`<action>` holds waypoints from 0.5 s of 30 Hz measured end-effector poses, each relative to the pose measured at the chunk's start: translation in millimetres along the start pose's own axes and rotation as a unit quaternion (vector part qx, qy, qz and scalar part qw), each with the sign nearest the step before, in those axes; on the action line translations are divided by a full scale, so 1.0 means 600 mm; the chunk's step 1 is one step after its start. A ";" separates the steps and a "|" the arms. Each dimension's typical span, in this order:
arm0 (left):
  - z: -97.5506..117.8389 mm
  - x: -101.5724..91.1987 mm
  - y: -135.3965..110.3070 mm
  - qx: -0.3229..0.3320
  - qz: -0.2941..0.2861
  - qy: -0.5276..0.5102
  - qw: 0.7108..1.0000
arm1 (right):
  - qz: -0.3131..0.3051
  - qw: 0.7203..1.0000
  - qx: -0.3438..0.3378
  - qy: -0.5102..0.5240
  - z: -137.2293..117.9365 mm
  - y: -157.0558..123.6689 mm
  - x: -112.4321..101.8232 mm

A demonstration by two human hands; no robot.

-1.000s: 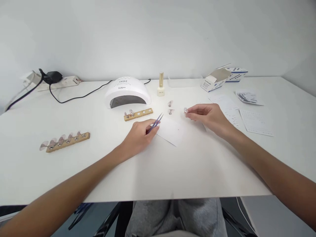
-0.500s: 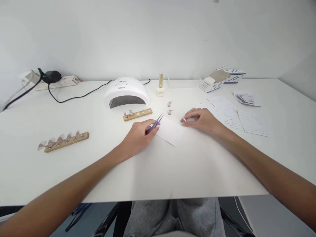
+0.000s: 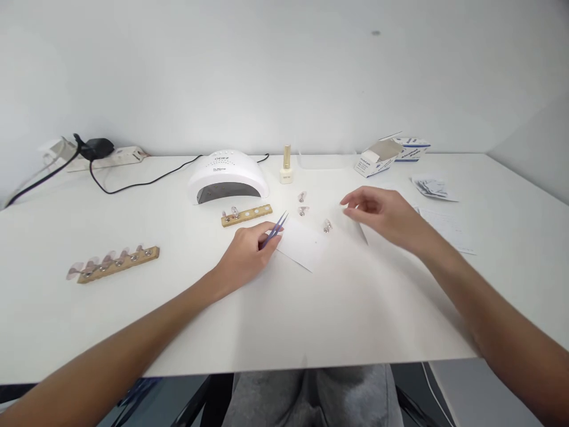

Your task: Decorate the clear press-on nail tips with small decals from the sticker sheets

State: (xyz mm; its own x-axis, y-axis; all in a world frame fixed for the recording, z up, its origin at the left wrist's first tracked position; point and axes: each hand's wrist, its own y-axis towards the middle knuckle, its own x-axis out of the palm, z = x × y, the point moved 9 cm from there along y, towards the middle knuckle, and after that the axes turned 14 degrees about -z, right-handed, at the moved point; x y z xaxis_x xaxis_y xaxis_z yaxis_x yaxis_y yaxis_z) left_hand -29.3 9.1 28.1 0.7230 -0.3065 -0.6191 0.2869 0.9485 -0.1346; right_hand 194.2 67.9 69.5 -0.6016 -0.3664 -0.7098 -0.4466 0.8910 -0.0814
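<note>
My left hand (image 3: 246,253) rests on the white table (image 3: 311,308), closed around blue tweezers (image 3: 275,228) whose tips point up and right. A white card (image 3: 302,245) lies just right of it. My right hand (image 3: 384,214) hovers above the table with loosely spread fingers and nothing in it. A small nail tip on a stand (image 3: 327,225) sits on the table to the left of its fingertips, apart from them. Two more such nail tips (image 3: 303,203) stand a little farther back.
A white nail lamp (image 3: 227,176) and a polish bottle (image 3: 286,165) stand at the back. A wooden holder (image 3: 247,215) sits before the lamp; another wooden holder (image 3: 116,263) lies far left. Boxes (image 3: 384,156) and paper sheets (image 3: 444,220) lie at right, a power strip (image 3: 106,155) far left.
My right hand set the small nail tip down beside the card, let go and lifted back to the right. My left hand with the tweezers stayed put.
</note>
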 end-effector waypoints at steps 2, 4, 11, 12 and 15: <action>-0.002 0.000 0.001 -0.003 0.000 -0.001 1.000 | 0.001 0.998 -0.003 -0.070 -0.030 -0.022 0.035; -0.005 0.001 0.002 -0.009 0.000 -0.003 1.000 | -0.017 0.981 -0.019 -0.191 -0.057 -0.039 0.086; -0.006 0.001 0.002 -0.004 0.003 0.001 1.000 | -0.056 0.935 0.035 -0.348 -0.047 -0.045 0.146; -0.006 0.001 0.002 -0.003 0.002 0.000 1.000 | -0.070 0.939 0.036 -0.334 -0.043 -0.044 0.144; -0.005 0.001 0.002 -0.003 0.002 0.004 1.000 | -0.119 0.955 0.038 -0.267 -0.034 -0.044 0.136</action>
State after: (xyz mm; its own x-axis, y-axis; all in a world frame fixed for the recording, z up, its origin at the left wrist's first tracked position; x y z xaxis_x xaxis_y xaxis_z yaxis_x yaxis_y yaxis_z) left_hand -30.5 10.6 25.2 0.7197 -0.3016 -0.6253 0.2799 0.9503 -0.1362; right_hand 143.5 9.1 27.9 -0.0550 -0.3903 -0.9190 -0.4666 0.8238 -0.3220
